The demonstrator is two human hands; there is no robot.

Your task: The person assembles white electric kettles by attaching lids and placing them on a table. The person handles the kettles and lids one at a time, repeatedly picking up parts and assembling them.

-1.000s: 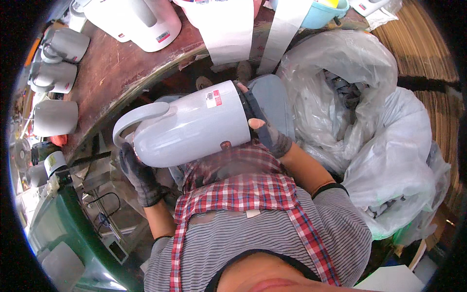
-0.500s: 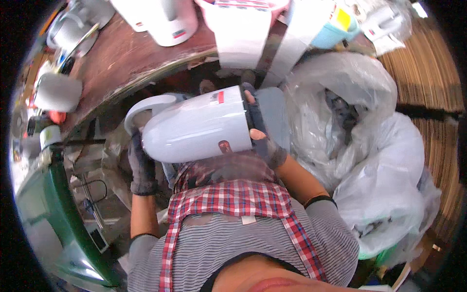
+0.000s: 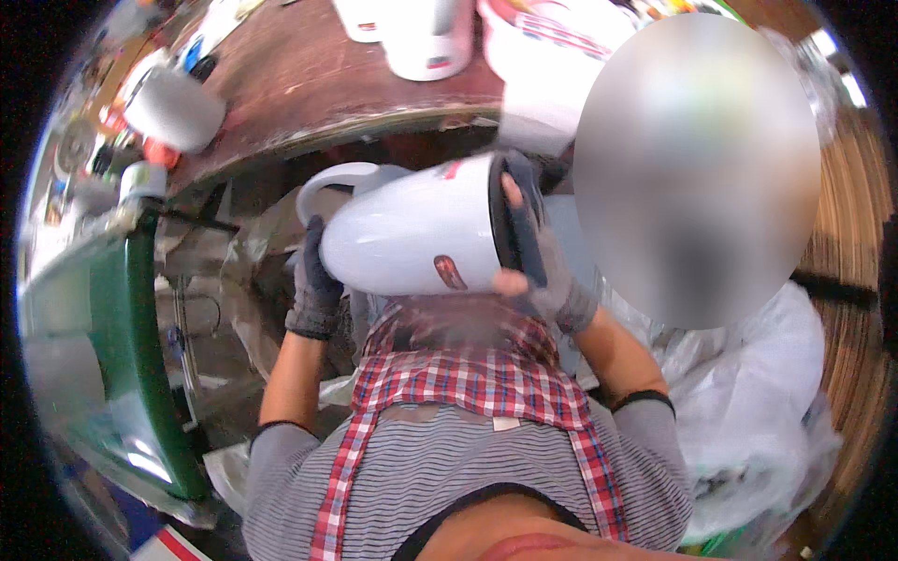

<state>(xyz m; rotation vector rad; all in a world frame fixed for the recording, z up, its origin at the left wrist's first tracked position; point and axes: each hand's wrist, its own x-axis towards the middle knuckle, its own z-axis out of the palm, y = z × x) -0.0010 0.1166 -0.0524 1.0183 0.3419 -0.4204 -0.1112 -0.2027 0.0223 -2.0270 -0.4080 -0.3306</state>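
Note:
A glossy white plastic housing [image 3: 412,229], rounded at its left end and dark-rimmed at its right, lies sideways in front of my waist. It carries a red label near its far edge and a dark red oval sticker on the near side. My right hand [image 3: 543,252], in a grey fingerless glove, grips the dark-rimmed end with its fingers wrapped over the rim. Against the rounded end rests my left hand [image 3: 318,280], gloved too; its fingertips are partly hidden behind the housing. A pale curved loop [image 3: 337,182] shows just beyond the rounded end.
Across the front runs a brown worktable [image 3: 281,84] bearing white housings [image 3: 426,42] and a pink-rimmed bin [image 3: 552,47]. A dark green machine cover [image 3: 112,374] stands at left. Plastic bags [image 3: 748,393] and stacked cardboard [image 3: 847,309] are at right, partly behind a blurred patch.
The view has swung left, so the table's things sit farther right. The housing has rolled slightly away from me, its red label now nearer the far edge. Both hands stay on it.

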